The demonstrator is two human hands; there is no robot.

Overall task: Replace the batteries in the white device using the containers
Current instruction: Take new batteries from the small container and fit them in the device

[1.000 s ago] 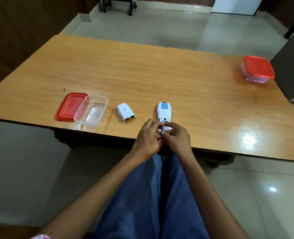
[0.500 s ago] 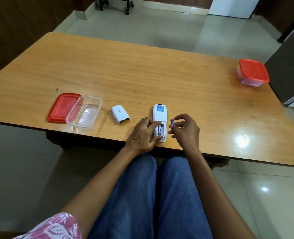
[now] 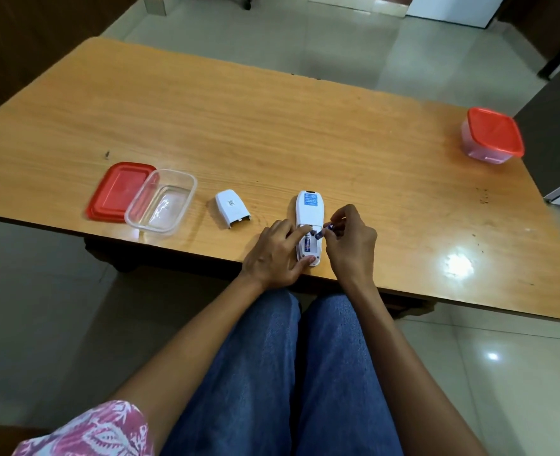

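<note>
Near the front edge of the wooden table [image 3: 272, 126], right in front of the knees, is where it's all going on in my feed. The white device [image 3: 309, 209] lies face down, long axis pointing away from me, with the battery bay at its near end open. My left hand [image 3: 273, 255] holds it in place: thumb against the near end, forefinger laid along the left side up to the top of the bay, the other fingers loosely bent on the table beside it. My right hand [image 3: 351, 245] is just to the right of the device, with thumb and fingertips pinched on a small blue battery [image 3: 324, 230], which is tilted so its lower end sits at the right edge of the bay. A second battery [image 3: 307, 241] is already seated in the left slot. Can't make out polarity marks, too small.

Just left of the hands the white battery cover [image 3: 231, 208] lies on its own, clear of the device. Further left is the clear container [image 3: 161, 200], open, touching its red lid [image 3: 117, 192], which lies flat beside it. Way over at the far right corner sits a closed container [image 3: 492, 133] with a red top, well apart from everything else; can't tell what's inside it.

Blue jeans and a bit of pink patterned sleeve [image 3: 101, 429] fill the bottom of the view.
</note>
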